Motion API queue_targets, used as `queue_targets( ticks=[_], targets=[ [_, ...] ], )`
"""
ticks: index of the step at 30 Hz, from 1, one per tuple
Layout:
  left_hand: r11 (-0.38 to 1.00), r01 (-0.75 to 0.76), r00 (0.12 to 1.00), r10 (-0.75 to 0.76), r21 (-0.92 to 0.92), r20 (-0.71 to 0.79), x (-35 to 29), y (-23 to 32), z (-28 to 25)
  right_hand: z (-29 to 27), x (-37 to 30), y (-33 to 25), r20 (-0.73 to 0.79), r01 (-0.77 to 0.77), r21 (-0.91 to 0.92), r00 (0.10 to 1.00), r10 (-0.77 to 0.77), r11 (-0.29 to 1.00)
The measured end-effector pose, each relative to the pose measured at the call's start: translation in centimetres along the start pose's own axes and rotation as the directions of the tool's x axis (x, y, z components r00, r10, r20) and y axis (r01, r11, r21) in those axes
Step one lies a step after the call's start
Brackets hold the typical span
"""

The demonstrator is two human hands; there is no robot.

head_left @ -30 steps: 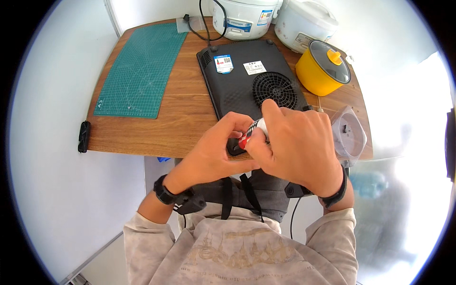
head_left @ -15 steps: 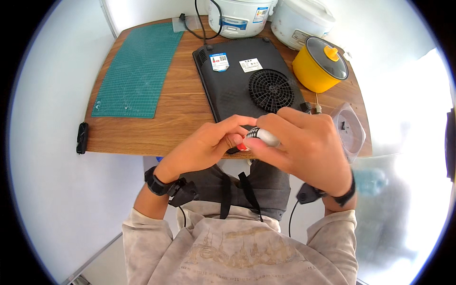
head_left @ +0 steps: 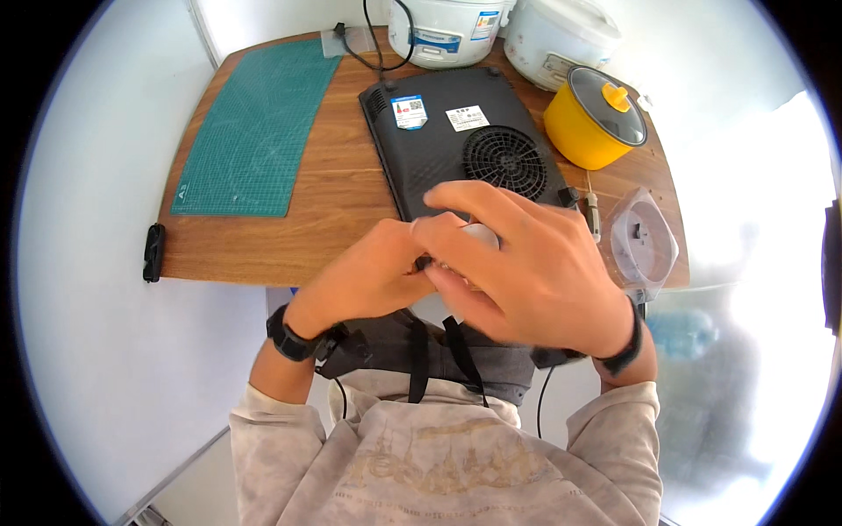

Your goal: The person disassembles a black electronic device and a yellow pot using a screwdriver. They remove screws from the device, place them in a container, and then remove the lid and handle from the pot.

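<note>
A small object with a white rounded end (head_left: 481, 235) is between my two hands, in front of the black appliance. My right hand (head_left: 531, 259) is curled over it from above and covers most of it, so its kind cannot be made out. My left hand (head_left: 373, 270) has its fingers closed at the object's other end, where a bit of black shows by the thumb. Beneath and beyond my hands the flat black appliance (head_left: 430, 162) lies upside down on the table, with a round fan grille (head_left: 504, 162) and two stickers on its underside.
A green cutting mat (head_left: 250, 131) lies on the left of the wooden table (head_left: 338, 188). Two white rice cookers (head_left: 447, 39) stand at the back. On the right are a yellow pot (head_left: 583, 131) with a glass lid, a screwdriver (head_left: 593, 219) and a clear plastic container (head_left: 647, 241).
My right hand has shifted left and over the object, its fingers stretching further forward. The checkered band and red part that showed before are now hidden.
</note>
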State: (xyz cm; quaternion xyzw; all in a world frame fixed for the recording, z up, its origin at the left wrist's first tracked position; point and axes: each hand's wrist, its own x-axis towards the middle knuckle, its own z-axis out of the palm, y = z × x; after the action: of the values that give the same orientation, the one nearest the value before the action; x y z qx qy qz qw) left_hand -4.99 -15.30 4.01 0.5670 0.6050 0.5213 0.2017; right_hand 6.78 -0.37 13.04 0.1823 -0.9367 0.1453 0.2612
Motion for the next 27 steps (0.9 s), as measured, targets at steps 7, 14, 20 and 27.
queue_targets(
  ticks=[7, 14, 20, 27],
  targets=[
    [0.95, 0.247, 0.961, -0.213, -0.193, 0.177, 0.4, 0.0, -1.3, -1.7, -0.9, 1.1, 0.15, -0.068, 0.099, 0.987, 0.053, 0.993],
    [0.954, 0.201, 0.979, -0.2, -0.221, 0.024, 0.5, 0.0, 0.3, -1.7, -0.4, 0.8, 0.208, -0.14, -0.129, 0.964, 0.165, 0.982],
    [0.981, 0.072, 0.997, -0.071, -0.178, 0.01, 0.5, -1.2, -0.4, -0.7, -0.3, 0.6, 0.2, -0.222, -0.143, 0.948, 0.248, 0.964],
    [0.994, 0.06, 0.972, -0.036, -0.096, 0.232, 1.6, -1.2, -2.5, -2.3, -0.3, 0.8, 0.283, -0.206, 0.174, 0.947, 0.151, 0.963]
  ],
)
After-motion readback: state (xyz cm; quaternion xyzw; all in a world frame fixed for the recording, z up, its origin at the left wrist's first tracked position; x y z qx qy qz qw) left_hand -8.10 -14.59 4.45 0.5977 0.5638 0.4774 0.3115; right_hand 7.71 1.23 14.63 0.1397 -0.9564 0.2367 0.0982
